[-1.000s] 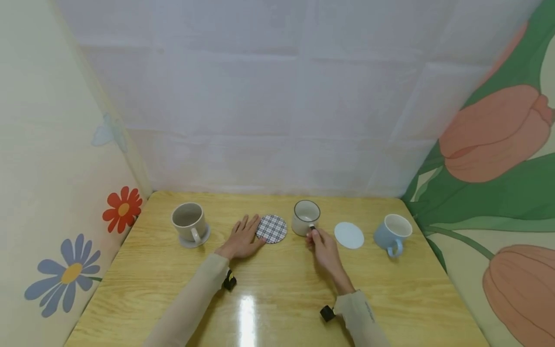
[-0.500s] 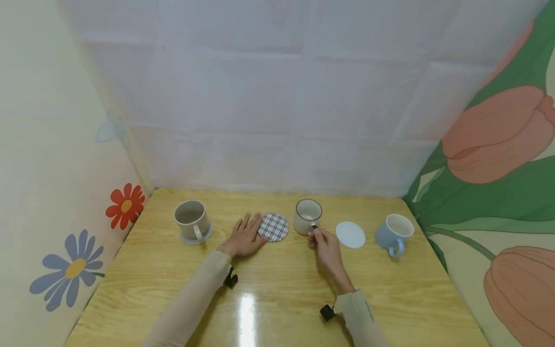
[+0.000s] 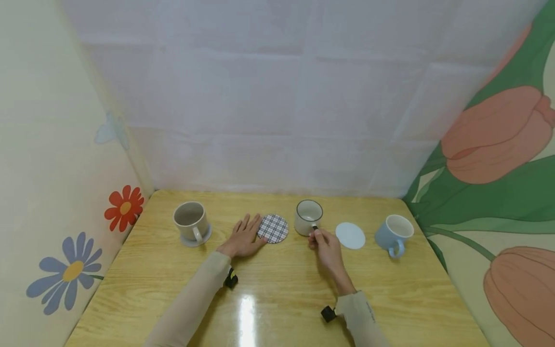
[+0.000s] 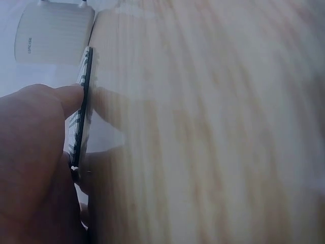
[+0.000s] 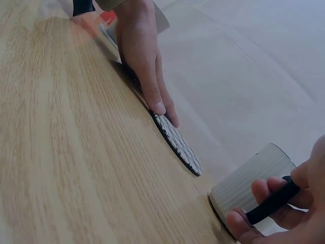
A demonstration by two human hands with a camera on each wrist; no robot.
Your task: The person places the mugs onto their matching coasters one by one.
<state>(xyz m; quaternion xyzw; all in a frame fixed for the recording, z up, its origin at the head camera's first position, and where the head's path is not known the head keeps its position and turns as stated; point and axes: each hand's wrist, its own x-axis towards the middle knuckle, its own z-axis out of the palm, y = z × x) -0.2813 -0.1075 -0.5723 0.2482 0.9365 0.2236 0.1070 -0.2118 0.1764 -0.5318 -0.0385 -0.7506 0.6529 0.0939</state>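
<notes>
My left hand lies palm down on the table with fingers straight and spread. Its thumb and index finger touch the edge of a round plaid coaster; in the left wrist view the thumb tip presses on the coaster's rim. To the right of that coaster stands an upright cream mug with a dark rim. My right hand pinches this mug's black handle, thumb on top and fingers curled around it. From the right wrist view, the mug's base sits at the wood surface, close past the coaster's far end.
On the left a beige mug stands on a grey coaster. A plain white round coaster lies right of my right hand, and a light blue mug stands farther right. A white cloth hangs behind the wooden table.
</notes>
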